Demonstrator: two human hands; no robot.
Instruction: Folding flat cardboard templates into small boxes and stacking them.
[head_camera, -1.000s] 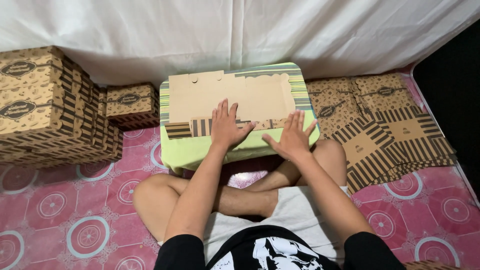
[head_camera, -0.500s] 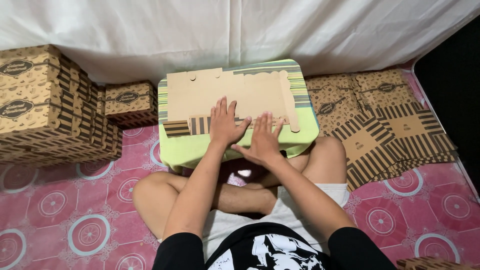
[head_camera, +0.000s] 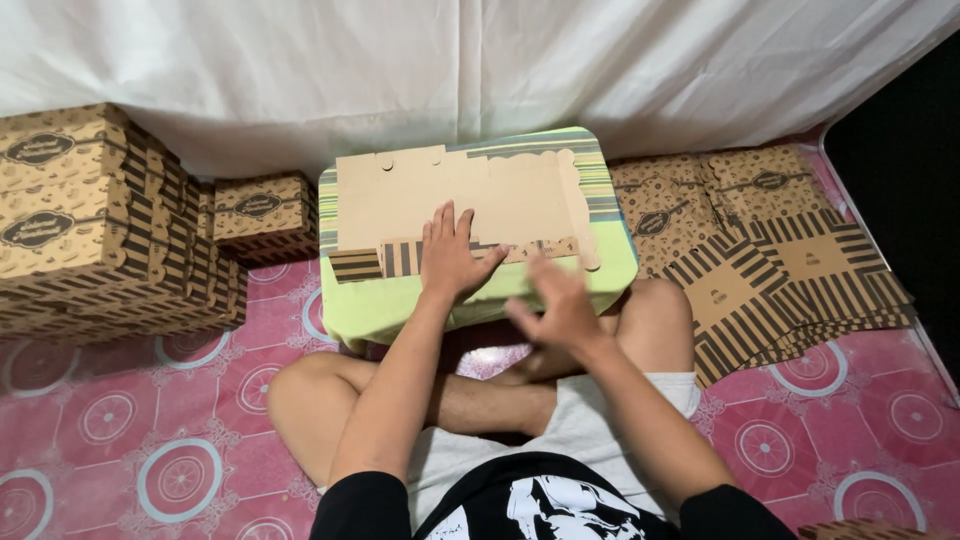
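Note:
A flat, unfolded brown cardboard box blank (head_camera: 470, 195) with striped flaps lies on a small green lap table (head_camera: 380, 305) in front of my crossed legs. My left hand (head_camera: 452, 255) presses flat on the blank's near striped flap, fingers spread. Blurred with motion, my right hand (head_camera: 555, 305) hovers just off the table's near edge with its fingers apart and nothing in it.
Stacks of assembled brown striped boxes (head_camera: 90, 220) stand at the left, with a smaller one (head_camera: 262, 210) beside the table. A pile of flat box blanks (head_camera: 770, 250) lies at the right. A white sheet (head_camera: 480, 60) hangs behind; a pink patterned mat (head_camera: 120, 420) covers the floor.
My right hand has come off the cardboard blank, sliding left and then back toward me off the table's near edge. My left hand has stayed pressed on the blank.

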